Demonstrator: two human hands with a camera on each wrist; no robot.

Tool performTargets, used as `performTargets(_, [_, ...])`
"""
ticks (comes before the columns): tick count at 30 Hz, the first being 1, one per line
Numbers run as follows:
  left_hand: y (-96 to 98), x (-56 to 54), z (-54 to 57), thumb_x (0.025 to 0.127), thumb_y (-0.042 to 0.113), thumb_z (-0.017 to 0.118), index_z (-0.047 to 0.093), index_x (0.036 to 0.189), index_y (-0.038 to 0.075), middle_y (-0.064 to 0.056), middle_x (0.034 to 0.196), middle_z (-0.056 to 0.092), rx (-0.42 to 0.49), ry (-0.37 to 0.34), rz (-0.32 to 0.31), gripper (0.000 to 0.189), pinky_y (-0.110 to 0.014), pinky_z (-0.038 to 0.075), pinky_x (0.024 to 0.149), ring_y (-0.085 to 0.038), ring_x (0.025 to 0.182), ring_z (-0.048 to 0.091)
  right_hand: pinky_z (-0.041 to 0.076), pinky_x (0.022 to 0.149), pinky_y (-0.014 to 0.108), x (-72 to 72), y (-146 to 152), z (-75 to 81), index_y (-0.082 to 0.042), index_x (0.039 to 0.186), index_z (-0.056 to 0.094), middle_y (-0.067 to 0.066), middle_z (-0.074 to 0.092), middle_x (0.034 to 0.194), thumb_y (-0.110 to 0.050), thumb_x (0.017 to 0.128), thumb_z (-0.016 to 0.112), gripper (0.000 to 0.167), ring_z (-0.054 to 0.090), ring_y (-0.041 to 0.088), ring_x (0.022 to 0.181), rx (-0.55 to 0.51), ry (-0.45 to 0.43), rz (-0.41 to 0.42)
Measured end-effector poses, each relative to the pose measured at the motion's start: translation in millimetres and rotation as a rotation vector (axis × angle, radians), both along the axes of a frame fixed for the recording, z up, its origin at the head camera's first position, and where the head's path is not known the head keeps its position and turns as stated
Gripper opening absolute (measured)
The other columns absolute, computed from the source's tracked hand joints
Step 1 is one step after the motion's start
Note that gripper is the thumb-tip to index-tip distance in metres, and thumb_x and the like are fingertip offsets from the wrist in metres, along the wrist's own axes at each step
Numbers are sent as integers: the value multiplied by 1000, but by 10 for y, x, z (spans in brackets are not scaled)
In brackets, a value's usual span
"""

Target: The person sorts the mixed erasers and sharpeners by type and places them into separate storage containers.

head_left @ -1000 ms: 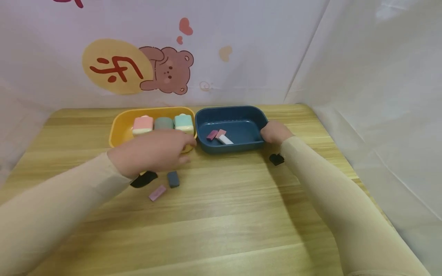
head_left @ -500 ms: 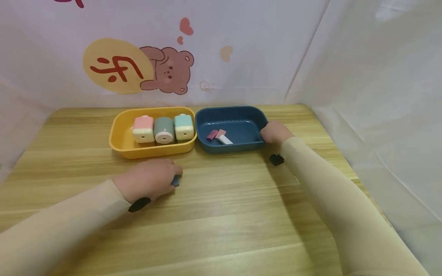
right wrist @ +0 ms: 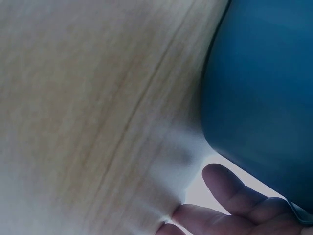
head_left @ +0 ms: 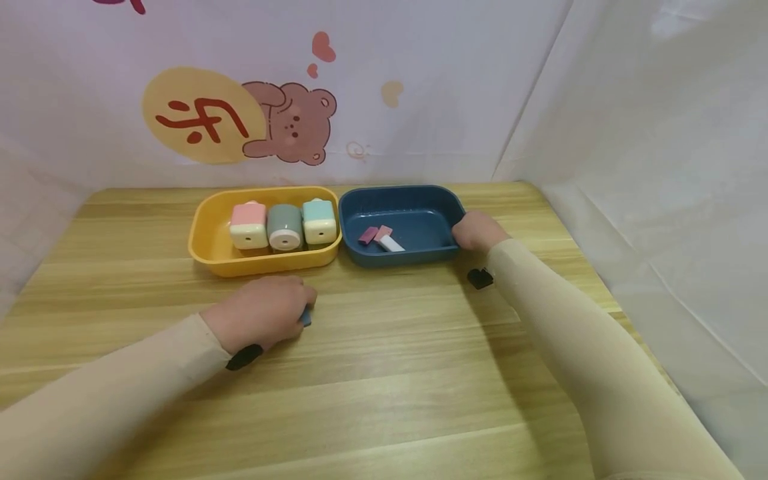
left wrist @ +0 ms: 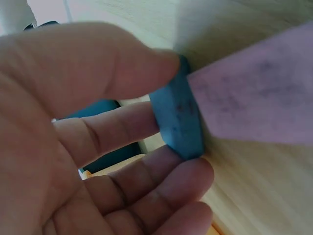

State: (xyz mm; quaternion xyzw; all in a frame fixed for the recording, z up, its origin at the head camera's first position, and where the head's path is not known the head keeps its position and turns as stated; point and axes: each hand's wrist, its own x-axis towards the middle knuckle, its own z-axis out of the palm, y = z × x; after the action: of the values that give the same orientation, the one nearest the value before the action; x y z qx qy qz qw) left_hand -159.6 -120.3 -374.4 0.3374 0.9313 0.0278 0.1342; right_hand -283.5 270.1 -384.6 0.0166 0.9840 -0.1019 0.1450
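Note:
My left hand (head_left: 264,310) is low over the table in front of the yellow bin. It pinches a small blue eraser (left wrist: 178,115) between thumb and fingers; the head view shows only the eraser's end. A flat pink-purple eraser (left wrist: 257,88) lies beside it in the left wrist view, hidden under the hand in the head view. At the right end of the dark blue bin (head_left: 414,259), my right hand (head_left: 480,231) holds the rim. The right wrist view has its fingers along the bin's outside; the thumb is hidden. Inside the bin lie a magenta eraser (head_left: 369,235), a pink one (head_left: 384,231) and a white one (head_left: 391,244).
A yellow bin (head_left: 270,268) touches the blue bin's left side. It holds a pink-and-cream container (head_left: 249,225), a grey-green one (head_left: 285,227) and a light-blue-and-cream one (head_left: 319,221). White curtains (head_left: 672,187) stand behind and to the right of the wooden table (head_left: 384,373).
My left hand has come down from in front of the yellow bin to the table and taken hold of the blue eraser. The right hand keeps its place on the blue bin.

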Motion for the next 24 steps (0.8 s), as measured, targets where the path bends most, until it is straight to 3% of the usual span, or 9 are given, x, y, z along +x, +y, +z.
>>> performTargets(9, [21, -73, -18, 89, 24, 80, 66, 97, 17, 1, 85, 57, -21, -76, 48, 18, -32, 46, 67, -18, 76, 54, 52, 90, 45, -4, 2, -3, -8, 74, 54, 24, 64, 109, -17, 91, 39, 24, 59, 35, 93, 7, 2, 0])
performTargets(24, [146, -118, 80, 89, 31, 74, 63, 96, 23, 0, 85, 56, 18, -54, 57, 16, -33, 44, 68, -19, 80, 53, 51, 95, 47, 6, -12, 20, -7, 76, 54, 25, 63, 113, -18, 93, 38, 26, 59, 36, 97, 5, -14, 5])
